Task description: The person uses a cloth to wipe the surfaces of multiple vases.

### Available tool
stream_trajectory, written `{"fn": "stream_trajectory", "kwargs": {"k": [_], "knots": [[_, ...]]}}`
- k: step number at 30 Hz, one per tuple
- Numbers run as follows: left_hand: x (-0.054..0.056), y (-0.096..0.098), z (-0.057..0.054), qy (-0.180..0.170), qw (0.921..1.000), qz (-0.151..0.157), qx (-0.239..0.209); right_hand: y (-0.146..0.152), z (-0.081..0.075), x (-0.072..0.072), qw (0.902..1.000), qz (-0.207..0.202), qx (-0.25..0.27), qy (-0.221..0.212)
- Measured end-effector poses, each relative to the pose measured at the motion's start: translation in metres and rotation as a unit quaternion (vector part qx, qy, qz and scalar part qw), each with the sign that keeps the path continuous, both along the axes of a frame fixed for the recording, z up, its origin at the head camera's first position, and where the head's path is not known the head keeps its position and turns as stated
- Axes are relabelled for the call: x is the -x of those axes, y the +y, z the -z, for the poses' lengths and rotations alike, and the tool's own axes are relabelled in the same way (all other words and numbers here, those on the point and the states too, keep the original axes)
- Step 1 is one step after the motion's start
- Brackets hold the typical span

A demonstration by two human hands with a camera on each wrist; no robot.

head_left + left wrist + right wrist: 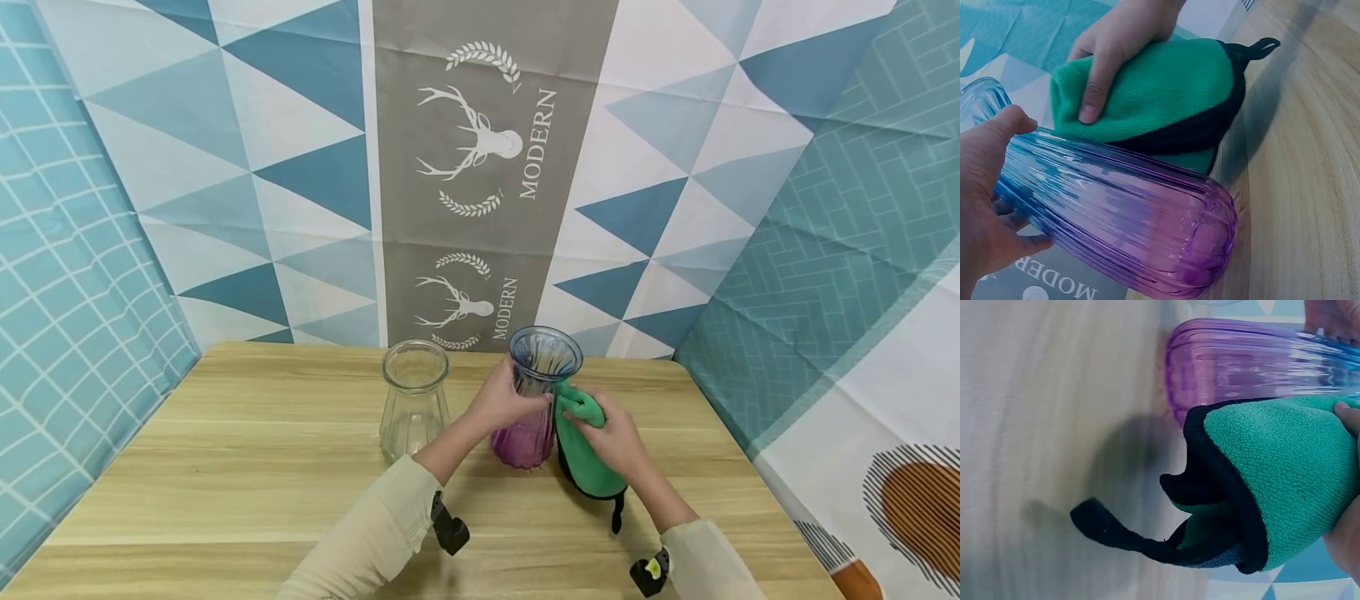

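Observation:
A ribbed glass vase [525, 437], blue at the rim and fading to purple at the base, is upright near the back of the wooden table. My left hand [504, 400] grips it around its upper part, thumb on the near side in the left wrist view. My right hand [611, 433] holds a folded green cloth [1166, 87] with black edging and a hanging loop. The cloth lies against the right side of the vase, near its rim in the head view. Part of the right hand's fingers is hidden by the cloth.
A clear glass vase [414, 408] stands left of the coloured one, close to my left forearm. The wooden table [247, 467] meets patterned cloth hangings [300, 167] at its back and sides. Black camera mounts [450, 529] sit on both wrists.

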State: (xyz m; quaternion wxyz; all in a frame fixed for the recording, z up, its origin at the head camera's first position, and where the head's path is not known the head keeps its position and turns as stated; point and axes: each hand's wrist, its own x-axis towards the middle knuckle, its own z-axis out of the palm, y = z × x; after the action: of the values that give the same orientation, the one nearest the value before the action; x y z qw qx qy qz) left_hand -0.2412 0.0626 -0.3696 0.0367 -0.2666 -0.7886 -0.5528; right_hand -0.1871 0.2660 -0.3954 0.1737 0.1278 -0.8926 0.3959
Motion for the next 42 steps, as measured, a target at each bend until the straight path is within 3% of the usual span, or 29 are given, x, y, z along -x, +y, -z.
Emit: {"fn": "stream_trajectory", "kwargs": {"k": [7, 18, 22, 31, 42], "knots": [[-0.001, 0.0, 0.001, -0.018, 0.9998, 0.005, -0.012, 0.003, 0.015, -0.002, 0.9995, -0.002, -0.011, -0.031], [-0.002, 0.001, 0.0, -0.045, 0.9987, -0.023, 0.007, 0.004, 0.022, -0.002, 0.9982, 0.007, -0.04, -0.043], [-0.002, 0.0, 0.0, -0.041, 0.999, -0.016, 0.002, 0.004, 0.02, -0.002, 0.9984, 0.01, -0.037, -0.042], [-0.002, 0.001, 0.0, -0.02, 0.9997, -0.016, 0.002, 0.001, 0.005, -0.002, 0.9996, 0.015, 0.021, -0.007], [-0.003, 0.0, 0.001, -0.006, 0.9997, -0.023, -0.002, -0.005, -0.009, 0.0, 0.9985, 0.029, 0.026, 0.039]]}}
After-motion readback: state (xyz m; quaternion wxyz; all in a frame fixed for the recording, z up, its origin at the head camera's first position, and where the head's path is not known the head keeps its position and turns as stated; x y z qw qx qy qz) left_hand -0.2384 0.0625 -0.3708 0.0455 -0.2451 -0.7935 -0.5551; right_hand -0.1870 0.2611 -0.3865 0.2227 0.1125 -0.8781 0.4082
